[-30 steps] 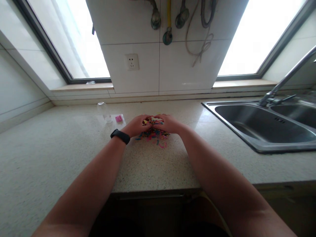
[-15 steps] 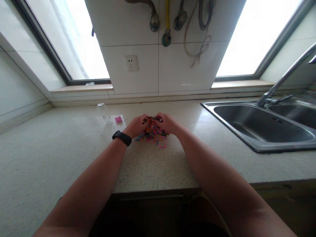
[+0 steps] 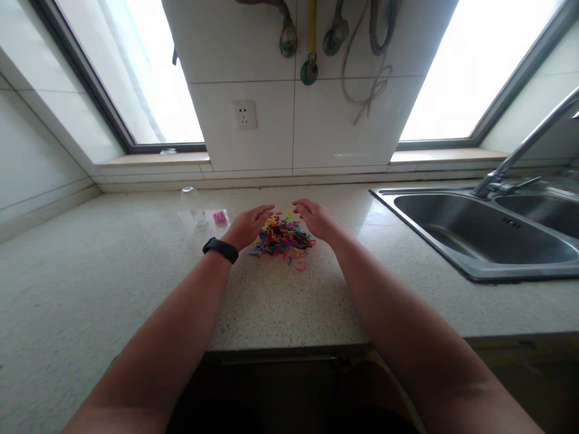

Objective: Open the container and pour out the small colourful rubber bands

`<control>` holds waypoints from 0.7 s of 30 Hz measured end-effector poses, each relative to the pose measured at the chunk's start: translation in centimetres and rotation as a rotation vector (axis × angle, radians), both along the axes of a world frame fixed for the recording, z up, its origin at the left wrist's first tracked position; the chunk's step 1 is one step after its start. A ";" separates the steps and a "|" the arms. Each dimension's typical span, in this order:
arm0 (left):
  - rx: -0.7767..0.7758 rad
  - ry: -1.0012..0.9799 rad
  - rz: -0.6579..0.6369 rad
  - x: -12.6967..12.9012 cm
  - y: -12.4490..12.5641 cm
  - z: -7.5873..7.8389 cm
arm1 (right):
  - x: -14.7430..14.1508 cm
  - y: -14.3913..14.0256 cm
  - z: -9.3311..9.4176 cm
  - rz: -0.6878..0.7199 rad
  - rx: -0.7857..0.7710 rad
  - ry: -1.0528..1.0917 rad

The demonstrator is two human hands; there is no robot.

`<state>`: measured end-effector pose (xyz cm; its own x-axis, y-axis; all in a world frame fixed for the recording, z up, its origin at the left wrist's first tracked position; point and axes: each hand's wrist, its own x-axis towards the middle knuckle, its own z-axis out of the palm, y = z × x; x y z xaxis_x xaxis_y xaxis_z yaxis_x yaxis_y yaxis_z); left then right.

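A small heap of colourful rubber bands [image 3: 283, 237], red, blue, yellow and pink, lies on the speckled stone counter [image 3: 280, 301]. My left hand [image 3: 248, 226] hovers at the heap's left side with its fingers spread, a black band on its wrist. My right hand [image 3: 315, 218] is at the heap's right side, fingers apart too. Neither hand holds anything. A few loose bands lie at the heap's near edge.
A clear glass jar [image 3: 193, 205] lies on its side to the left, next to a small pink lid [image 3: 219, 217] on a white sheet. A steel double sink [image 3: 479, 229] with a tap [image 3: 520, 150] fills the right. A wall socket [image 3: 244, 114] and hanging hoses sit above.
Both hands were cupped together over the bands; they have now parted and lifted off, leaving the heap spread on the counter.
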<state>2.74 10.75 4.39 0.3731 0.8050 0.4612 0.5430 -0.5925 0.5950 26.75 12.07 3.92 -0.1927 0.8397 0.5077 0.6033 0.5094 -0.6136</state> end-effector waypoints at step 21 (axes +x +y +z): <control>-0.258 0.022 0.078 -2.8 3.9 -3.0 | -5.3 6.6 -0.9 0.465 -0.317 -0.288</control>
